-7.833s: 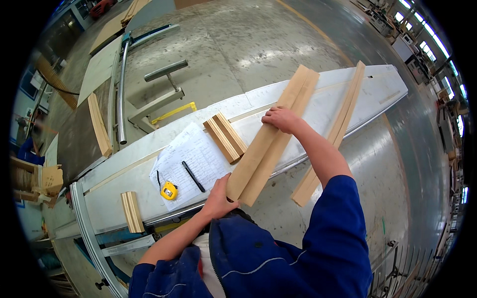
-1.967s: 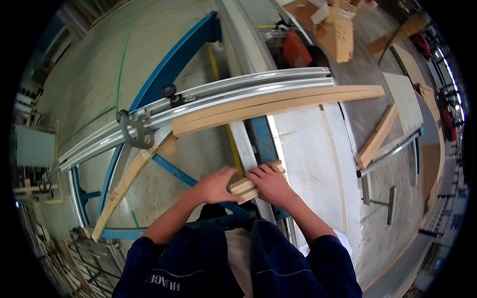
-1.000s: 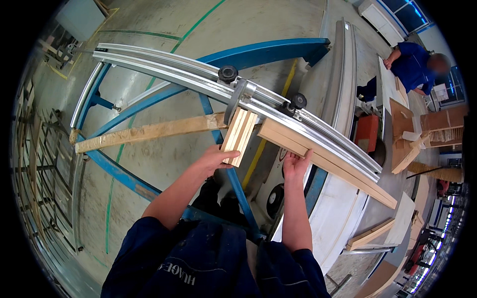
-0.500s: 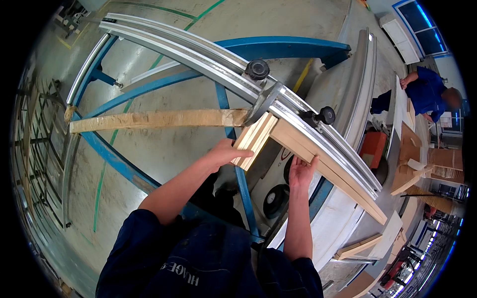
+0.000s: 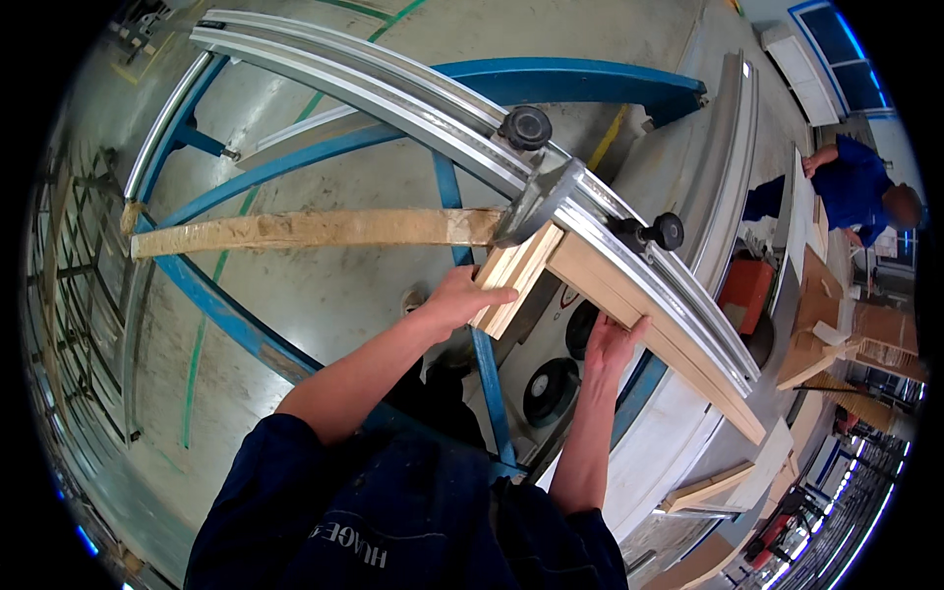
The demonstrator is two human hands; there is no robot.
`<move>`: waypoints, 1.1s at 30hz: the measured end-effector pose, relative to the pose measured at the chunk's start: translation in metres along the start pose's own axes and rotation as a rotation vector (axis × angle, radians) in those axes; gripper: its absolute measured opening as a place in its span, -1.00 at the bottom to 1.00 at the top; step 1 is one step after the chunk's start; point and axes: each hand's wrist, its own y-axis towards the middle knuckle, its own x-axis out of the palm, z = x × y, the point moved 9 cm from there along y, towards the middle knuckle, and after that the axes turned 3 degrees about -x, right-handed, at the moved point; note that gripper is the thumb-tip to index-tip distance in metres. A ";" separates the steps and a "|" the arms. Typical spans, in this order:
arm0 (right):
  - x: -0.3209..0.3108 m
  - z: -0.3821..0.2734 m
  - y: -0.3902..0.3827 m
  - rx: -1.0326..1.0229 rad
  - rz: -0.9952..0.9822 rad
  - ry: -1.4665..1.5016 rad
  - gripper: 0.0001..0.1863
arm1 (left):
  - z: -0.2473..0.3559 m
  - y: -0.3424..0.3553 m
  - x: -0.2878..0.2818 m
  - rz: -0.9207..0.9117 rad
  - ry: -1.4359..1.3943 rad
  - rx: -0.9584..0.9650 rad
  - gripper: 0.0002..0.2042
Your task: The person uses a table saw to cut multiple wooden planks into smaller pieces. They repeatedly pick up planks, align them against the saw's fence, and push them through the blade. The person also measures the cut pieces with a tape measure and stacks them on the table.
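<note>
My left hand (image 5: 462,300) is closed round the near end of a short bundle of pale wooden strips (image 5: 518,280), its thumb lying across the top. The bundle's far end meets an angled metal stop (image 5: 539,202) on a long aluminium rail (image 5: 654,305). Beside it, a long light-brown wooden board (image 5: 629,310) lies along the rail's near side. My right hand (image 5: 612,344) grips this board's near edge, thumb on top and the other fingers partly hidden below. A worn brown-wrapped bar (image 5: 315,231) runs left from the stop.
Black knobs (image 5: 526,128) stand on the rail. Blue frame arms (image 5: 570,84) spread beneath and beyond it. Below my hands is a white machine body with a black handwheel (image 5: 551,391). At right, a co-worker (image 5: 854,187) in dark blue stands near a red box (image 5: 745,295) and cardboard (image 5: 811,315).
The view has shifted slightly, moving the rail rightward in the picture. My left thumb reaches further across the strips. Both hands keep hold of the wood.
</note>
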 end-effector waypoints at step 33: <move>0.002 0.003 -0.003 0.120 0.244 0.014 -0.50 | -0.001 -0.019 0.010 -0.055 0.026 -0.008 -0.45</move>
